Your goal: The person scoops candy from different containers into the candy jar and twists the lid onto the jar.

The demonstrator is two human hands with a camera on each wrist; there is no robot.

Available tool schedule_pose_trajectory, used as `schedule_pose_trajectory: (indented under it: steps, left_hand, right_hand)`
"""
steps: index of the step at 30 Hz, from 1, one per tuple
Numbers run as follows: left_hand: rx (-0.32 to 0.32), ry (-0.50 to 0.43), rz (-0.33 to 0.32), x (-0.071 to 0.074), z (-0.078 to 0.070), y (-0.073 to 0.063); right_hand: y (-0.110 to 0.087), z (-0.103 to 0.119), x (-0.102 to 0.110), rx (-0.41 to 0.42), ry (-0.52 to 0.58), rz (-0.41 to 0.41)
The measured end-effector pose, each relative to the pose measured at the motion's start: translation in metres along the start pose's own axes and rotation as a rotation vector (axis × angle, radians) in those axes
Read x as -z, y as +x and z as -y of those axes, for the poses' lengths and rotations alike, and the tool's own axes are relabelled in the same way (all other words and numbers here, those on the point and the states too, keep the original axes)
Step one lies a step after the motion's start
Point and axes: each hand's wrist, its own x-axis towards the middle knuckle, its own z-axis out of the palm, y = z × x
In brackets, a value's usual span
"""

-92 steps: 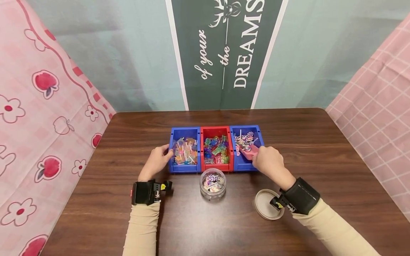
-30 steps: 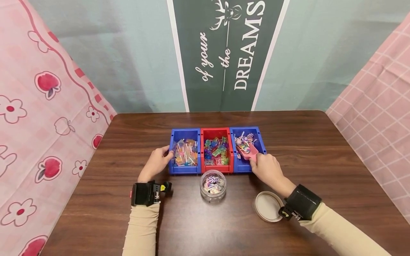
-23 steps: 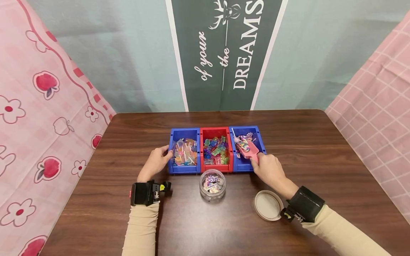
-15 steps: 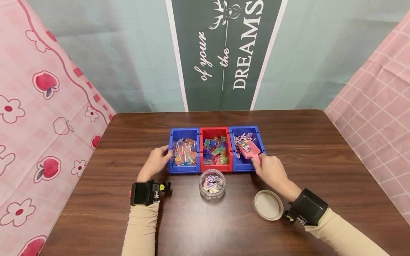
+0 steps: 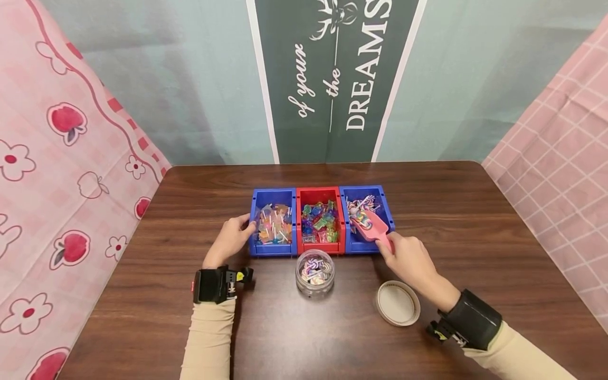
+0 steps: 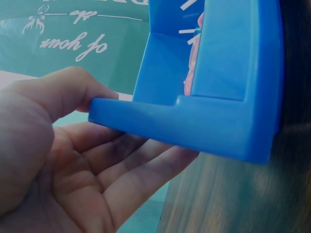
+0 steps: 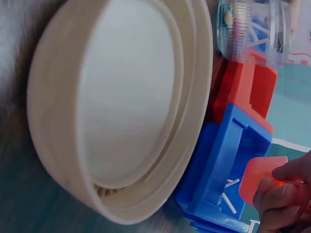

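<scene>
My right hand [image 5: 412, 263] holds a pink scoop [image 5: 374, 227] by its handle, over the right blue bin [image 5: 387, 212]. Striped polymer-clay lollipops [image 5: 363, 218] lie on the scoop, and more [image 5: 364, 201] are behind it in the bin. With the thumb over the rim and the fingers along the outside, my left hand [image 6: 92, 160] pinches the side wall of the left blue bin [image 6: 218, 121]. That bin holds small clear-wrapped lollipops [image 5: 274, 227]. In front of the bins stands an uncapped clear jar [image 5: 299, 282] with some swirl lollipops [image 5: 315, 267] inside.
Between the blue bins sits a red bin [image 5: 320, 194] of colourful wrapped candies [image 5: 322, 222]. A round cream lid [image 5: 398, 303] lies on the brown wooden table [image 5: 285, 338], under my right forearm's left side. Hanging cloths [image 5: 204, 79] stand behind and beside the table.
My right hand has drawn back toward the near right, bringing the scoop with lollipops up from the bin's contents to its front edge. My left hand stays at the left bin.
</scene>
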Motion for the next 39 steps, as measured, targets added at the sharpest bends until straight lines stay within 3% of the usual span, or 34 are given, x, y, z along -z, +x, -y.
schedule_pose_trajectory:
  steps: [14,23,30,39]
  left_hand:
    - [0.013,-0.002,0.019,0.001,0.000,0.001]
    - [0.027,-0.023,0.021,0.000,0.001,0.001]
    - [0.027,-0.037,0.024,-0.001,0.001,0.000]
    - [0.014,-0.022,0.012,0.000,0.001,0.002]
  right_hand:
    - [-0.016,0.003,0.014,0.111,0.009,-0.124]
    - [-0.022,0.004,0.020,0.145,0.034,-0.157]
    - [-0.025,0.006,0.026,0.179,0.048,-0.153]
    - [-0.030,0.013,0.034,0.259,0.101,-0.061]
